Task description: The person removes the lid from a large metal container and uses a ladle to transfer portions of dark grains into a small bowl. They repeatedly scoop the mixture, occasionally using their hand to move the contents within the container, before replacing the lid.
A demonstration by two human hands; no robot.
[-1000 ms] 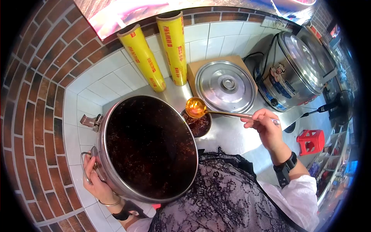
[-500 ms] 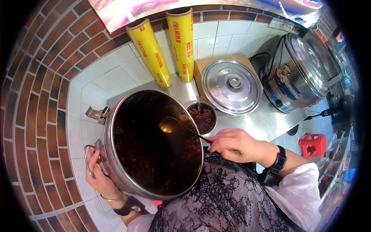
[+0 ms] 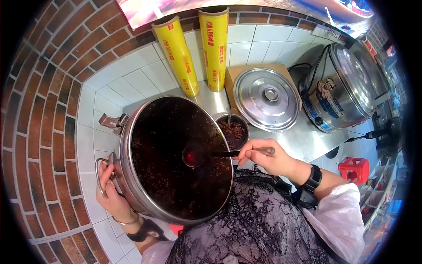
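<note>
A large steel pot (image 3: 125, 176) of dark red-brown liquid with bits floating in it leans toward me. My left hand (image 3: 113, 198) is closed around the looped handle (image 3: 100, 178) on its left side. In my right hand (image 3: 266, 157) is a ladle (image 3: 226, 154), gripped by its handle over the pot's right rim. The ladle's round bowl lies at the liquid's surface near the middle, with dark red liquid in it. Just beyond the right rim stands a smaller metal container (image 3: 239, 119) holding reddish-brown bits in dark liquid, with a utensil handle against its edge.
A round steel lid (image 3: 266, 103) rests on a cardboard piece (image 3: 231, 86). Two yellow rolls (image 3: 178, 57) stand against the white tiles. At right are a steel electric pot (image 3: 338, 88) and a red stool (image 3: 354, 170). A brick wall (image 3: 44, 145) rises close on the left.
The ladle's bowl has dropped lower in the pot and turned from showing golden liquid to dark red. My right hand has shifted slightly, its handle now more level. My left hand keeps its hold.
</note>
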